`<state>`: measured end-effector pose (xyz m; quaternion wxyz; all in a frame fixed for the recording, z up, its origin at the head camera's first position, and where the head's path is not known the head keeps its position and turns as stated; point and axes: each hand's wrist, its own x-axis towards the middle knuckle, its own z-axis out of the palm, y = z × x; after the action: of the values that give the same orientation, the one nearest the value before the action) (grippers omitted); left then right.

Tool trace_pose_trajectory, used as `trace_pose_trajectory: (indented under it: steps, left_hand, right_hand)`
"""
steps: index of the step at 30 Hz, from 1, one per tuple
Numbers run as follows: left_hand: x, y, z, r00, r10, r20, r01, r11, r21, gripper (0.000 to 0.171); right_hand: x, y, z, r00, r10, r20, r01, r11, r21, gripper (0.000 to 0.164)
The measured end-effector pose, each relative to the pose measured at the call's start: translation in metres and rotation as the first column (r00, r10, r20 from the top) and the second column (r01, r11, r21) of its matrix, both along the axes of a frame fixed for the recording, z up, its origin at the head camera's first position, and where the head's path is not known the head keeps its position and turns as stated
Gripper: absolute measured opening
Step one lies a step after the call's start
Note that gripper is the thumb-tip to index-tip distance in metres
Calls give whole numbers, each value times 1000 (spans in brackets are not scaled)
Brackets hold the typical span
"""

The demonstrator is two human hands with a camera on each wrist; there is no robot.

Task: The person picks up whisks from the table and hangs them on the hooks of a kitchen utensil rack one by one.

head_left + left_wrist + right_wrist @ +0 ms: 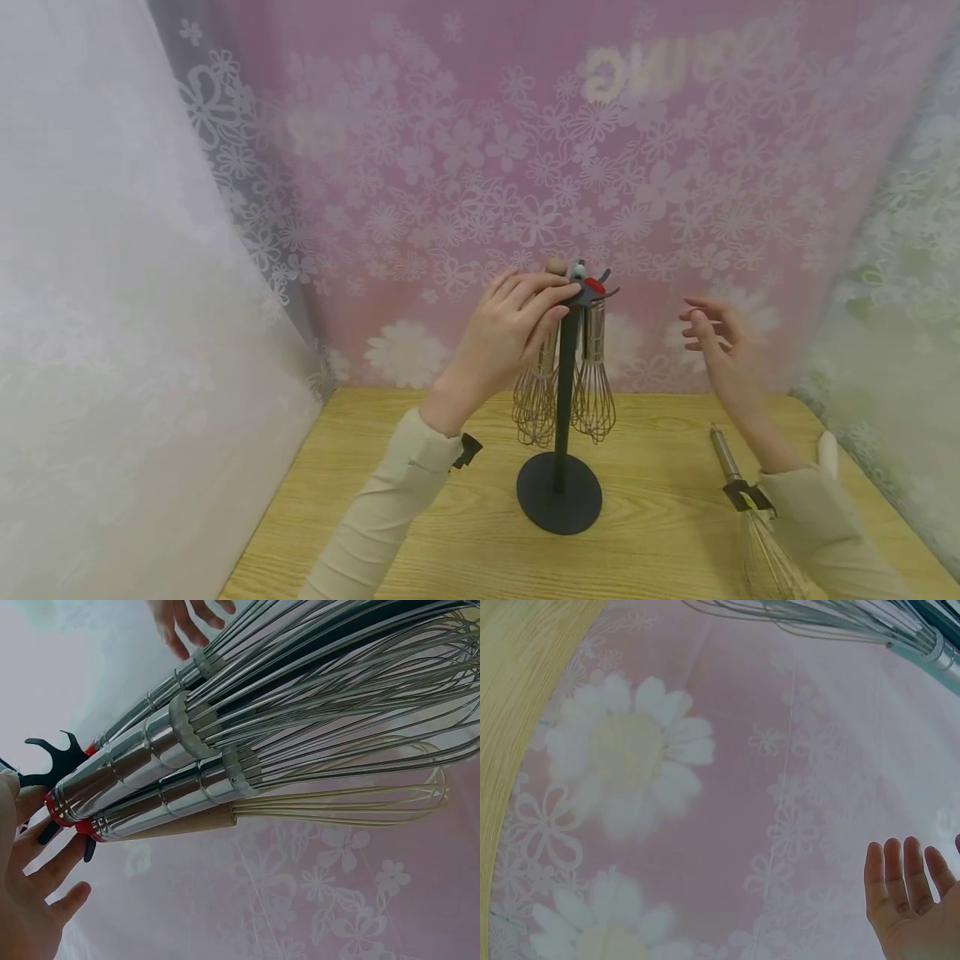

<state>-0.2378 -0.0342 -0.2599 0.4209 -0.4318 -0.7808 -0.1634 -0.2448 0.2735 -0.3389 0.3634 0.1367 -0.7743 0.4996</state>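
Note:
A black utensil stand (561,417) with a round base stands upright on the table. Several metal whisks (142,750) with silver handles and red ends hang from its hooks. A wooden-handled whisk (187,823) with cream wires hangs among them. My left hand (510,321) rests at the top of the stand, touching the hook ring (588,290). In the left wrist view its fingers (56,866) are spread beside the red handle ends. To the right of the stand, my right hand (727,358) is raised in the air, holding nothing, its fingers loosely bent.
Below my right forearm, another metal whisk (724,454) lies on the wooden table (450,533). A white rounded object (827,454) lies by the table's right edge, partly hidden by the sleeve. A pink flowered curtain (450,167) hangs behind, with pale curtains at both sides.

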Motion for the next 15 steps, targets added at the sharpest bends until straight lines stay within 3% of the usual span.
trace_pose_trajectory:
  steps: [15]
  left_hand:
    - [2,-2,1,998,26,-54,-25,999,23,29]
  right_hand:
    - [-6,29,-8,996,-85,-12,86,996,32,31]
